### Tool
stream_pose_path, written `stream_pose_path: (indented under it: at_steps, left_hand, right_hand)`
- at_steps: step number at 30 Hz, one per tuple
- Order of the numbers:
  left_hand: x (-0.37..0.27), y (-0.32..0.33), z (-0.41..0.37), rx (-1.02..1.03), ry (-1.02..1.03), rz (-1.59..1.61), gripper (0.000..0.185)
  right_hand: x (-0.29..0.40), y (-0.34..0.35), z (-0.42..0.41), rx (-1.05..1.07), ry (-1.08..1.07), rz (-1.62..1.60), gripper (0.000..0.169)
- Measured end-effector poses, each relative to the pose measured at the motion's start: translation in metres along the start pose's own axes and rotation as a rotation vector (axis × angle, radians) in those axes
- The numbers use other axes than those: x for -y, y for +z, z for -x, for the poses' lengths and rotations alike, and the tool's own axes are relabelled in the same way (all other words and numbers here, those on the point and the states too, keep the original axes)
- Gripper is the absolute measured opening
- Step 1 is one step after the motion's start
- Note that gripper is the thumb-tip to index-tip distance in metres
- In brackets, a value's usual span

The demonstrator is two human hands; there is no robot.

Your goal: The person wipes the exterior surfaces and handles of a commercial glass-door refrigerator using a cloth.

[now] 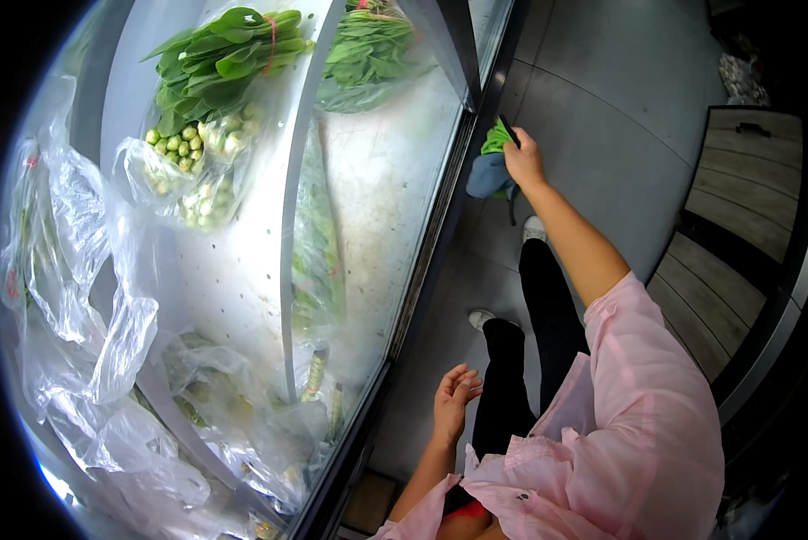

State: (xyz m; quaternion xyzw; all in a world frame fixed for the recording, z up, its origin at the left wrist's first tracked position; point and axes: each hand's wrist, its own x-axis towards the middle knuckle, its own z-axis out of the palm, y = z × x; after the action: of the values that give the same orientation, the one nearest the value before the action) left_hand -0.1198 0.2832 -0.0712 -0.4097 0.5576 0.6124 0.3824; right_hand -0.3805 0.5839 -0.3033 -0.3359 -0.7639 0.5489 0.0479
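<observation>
My right hand (525, 160) is shut on a bundle of cloth (490, 175), blue-grey below and bright green above, with a dark strip along its edge. It hangs over the grey floor, beside the dark front edge of a refrigerated display case (414, 297). My left hand (454, 398) is lower in the view, before my black trousers. Its fingers are loosely curled and apart, with nothing in them. Inside the case, a bunch of leafy greens (208, 67) tied with a red band lies beside bagged small, round green vegetables (182, 148).
A glass door panel (448, 47) stands at the top of the case. Another bunch of greens (367, 57) and a long bag of greens (317, 256) lie behind a curved divider (289, 202). Clear plastic bags (107, 324) fill the left. A wood-slatted unit (741, 169) stands at right.
</observation>
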Motion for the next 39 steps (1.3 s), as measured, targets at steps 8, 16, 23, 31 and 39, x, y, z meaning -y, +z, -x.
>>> stream_pose_path:
  at_steps: [8,16,23,31,39]
  left_hand:
    - [-0.004,-0.005,0.001,-0.005,0.019,0.000,0.032]
    - [0.001,-0.018,0.005,-0.059,0.002,0.026,0.029]
    - [0.000,-0.010,0.000,-0.049,0.003,0.009,0.030]
    - [0.007,-0.014,0.004,-0.081,-0.004,0.025,0.030]
    - [0.015,-0.014,0.003,-0.083,-0.020,0.050,0.030]
  right_hand:
    - [0.030,0.030,-0.016,0.226,-0.406,0.927,0.037]
    - [0.057,0.008,-0.044,0.641,-0.668,1.364,0.046]
    - [0.060,0.004,-0.065,0.733,-0.596,1.074,0.030]
    - [0.070,-0.006,-0.066,0.722,-0.522,0.916,0.024]
    - [0.060,-0.002,-0.053,0.666,-0.379,0.852,0.028]
